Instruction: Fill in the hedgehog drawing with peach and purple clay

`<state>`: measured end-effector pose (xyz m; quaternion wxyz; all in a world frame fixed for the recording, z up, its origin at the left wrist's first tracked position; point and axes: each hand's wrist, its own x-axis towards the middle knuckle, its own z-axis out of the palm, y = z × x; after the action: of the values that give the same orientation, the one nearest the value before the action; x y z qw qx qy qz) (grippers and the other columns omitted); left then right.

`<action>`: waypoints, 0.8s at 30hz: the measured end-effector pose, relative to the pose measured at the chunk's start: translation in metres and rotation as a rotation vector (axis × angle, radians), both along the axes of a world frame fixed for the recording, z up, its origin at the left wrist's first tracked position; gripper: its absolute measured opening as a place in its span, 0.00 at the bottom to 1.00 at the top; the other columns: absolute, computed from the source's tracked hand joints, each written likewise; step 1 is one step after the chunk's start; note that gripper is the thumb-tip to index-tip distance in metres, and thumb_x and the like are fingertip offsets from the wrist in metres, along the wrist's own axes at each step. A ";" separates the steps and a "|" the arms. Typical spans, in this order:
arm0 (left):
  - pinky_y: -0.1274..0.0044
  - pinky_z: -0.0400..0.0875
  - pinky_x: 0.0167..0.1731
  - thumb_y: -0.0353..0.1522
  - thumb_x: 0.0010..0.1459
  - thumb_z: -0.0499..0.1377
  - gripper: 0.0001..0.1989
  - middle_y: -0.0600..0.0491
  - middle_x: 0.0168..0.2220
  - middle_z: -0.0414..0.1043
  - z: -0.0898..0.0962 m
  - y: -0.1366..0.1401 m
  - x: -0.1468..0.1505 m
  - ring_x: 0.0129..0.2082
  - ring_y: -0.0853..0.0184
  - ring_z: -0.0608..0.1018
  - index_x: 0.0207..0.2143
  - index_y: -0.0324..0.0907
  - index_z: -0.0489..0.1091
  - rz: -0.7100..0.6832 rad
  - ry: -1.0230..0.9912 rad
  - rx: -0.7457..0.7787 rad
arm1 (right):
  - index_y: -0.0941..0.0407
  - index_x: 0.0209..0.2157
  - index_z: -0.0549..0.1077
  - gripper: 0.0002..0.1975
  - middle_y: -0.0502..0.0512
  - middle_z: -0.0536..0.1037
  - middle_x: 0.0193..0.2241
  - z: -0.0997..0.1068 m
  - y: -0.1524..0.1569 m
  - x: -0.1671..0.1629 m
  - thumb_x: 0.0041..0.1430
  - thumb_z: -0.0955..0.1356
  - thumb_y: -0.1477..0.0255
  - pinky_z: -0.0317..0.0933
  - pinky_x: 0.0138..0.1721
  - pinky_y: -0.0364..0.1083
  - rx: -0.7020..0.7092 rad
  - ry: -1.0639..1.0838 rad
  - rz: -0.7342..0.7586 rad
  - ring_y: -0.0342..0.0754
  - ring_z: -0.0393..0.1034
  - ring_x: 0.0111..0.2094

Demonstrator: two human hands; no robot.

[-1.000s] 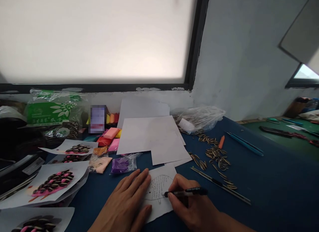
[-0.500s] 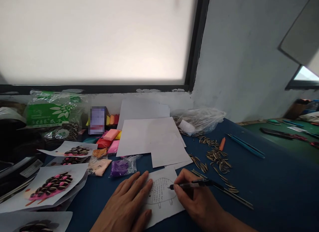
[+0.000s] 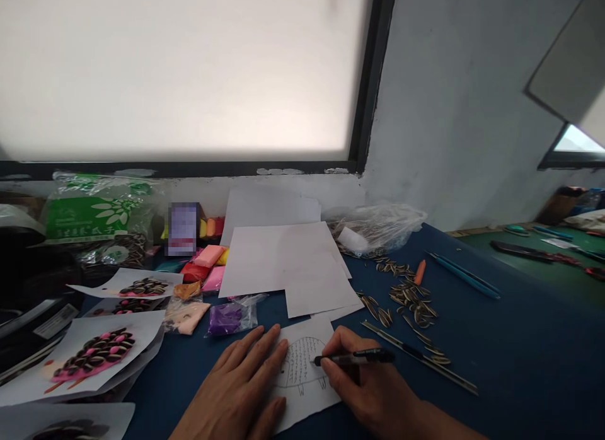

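Observation:
On the blue tabletop lies a small white sheet of paper (image 3: 307,410) with a line drawing of a rounded animal, its body lined with rows of small marks and short legs below. My left hand (image 3: 239,386) rests flat on the sheet's left side, fingers stretched out, covering part of the drawing. My right hand (image 3: 366,383) is closed round a black pen (image 3: 352,358), whose tip meets or nearly meets the paper inside the animal's body. Just right of that hand lie thin metal tweezers (image 3: 425,358).
Blank white sheets (image 3: 265,257) lie behind the drawing. Sunflower seeds (image 3: 413,298), an orange stick (image 3: 420,272) and blue tweezers (image 3: 466,275) are to the right. Leftward are coloured clay packs (image 3: 224,319), printed pictures (image 3: 94,355) and a green seed bag (image 3: 89,216).
My right hand and the pen have shifted slightly left and down across the drawing. The pen now lies flatter, apart from the tweezers. My left hand stays in place.

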<state>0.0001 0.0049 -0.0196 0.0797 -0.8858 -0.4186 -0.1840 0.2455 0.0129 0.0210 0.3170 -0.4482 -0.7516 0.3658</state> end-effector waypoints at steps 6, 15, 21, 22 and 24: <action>0.60 0.74 0.51 0.45 0.68 0.49 0.26 0.52 0.66 0.59 0.002 0.001 -0.001 0.61 0.49 0.69 0.66 0.52 0.57 -0.001 0.029 -0.008 | 0.54 0.30 0.61 0.07 0.46 0.65 0.21 -0.003 0.000 -0.001 0.63 0.61 0.68 0.51 0.22 0.42 0.038 0.000 0.004 0.42 0.56 0.20; 0.61 0.77 0.48 0.44 0.68 0.49 0.30 0.52 0.67 0.56 -0.006 0.008 -0.008 0.61 0.48 0.69 0.69 0.51 0.48 -0.051 0.080 0.030 | 0.54 0.32 0.63 0.06 0.48 0.68 0.23 -0.004 0.001 0.001 0.63 0.61 0.69 0.53 0.23 0.42 0.037 -0.028 0.025 0.43 0.59 0.22; 0.61 0.77 0.48 0.44 0.68 0.49 0.30 0.52 0.67 0.55 -0.006 0.006 -0.008 0.61 0.49 0.69 0.69 0.51 0.47 -0.042 0.101 0.037 | 0.54 0.32 0.63 0.06 0.48 0.68 0.23 -0.005 0.001 0.002 0.64 0.61 0.69 0.53 0.24 0.42 0.060 -0.019 0.031 0.44 0.60 0.22; 0.61 0.77 0.48 0.44 0.68 0.49 0.30 0.52 0.67 0.54 -0.006 0.006 -0.008 0.61 0.49 0.69 0.69 0.51 0.46 -0.040 0.107 0.040 | 0.54 0.31 0.63 0.06 0.48 0.68 0.22 -0.005 0.001 0.002 0.63 0.61 0.69 0.54 0.24 0.42 0.066 -0.020 0.026 0.44 0.60 0.22; 0.60 0.77 0.48 0.44 0.69 0.48 0.30 0.52 0.67 0.54 -0.006 0.006 -0.008 0.61 0.49 0.69 0.69 0.51 0.46 -0.040 0.114 0.047 | 0.54 0.31 0.63 0.06 0.48 0.67 0.22 -0.004 0.000 0.001 0.63 0.61 0.69 0.54 0.24 0.42 0.069 -0.022 0.019 0.44 0.60 0.22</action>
<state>-0.0082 0.0112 -0.0259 0.1206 -0.9009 -0.3912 -0.1443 0.2470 0.0131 0.0168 0.3203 -0.4339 -0.7714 0.3378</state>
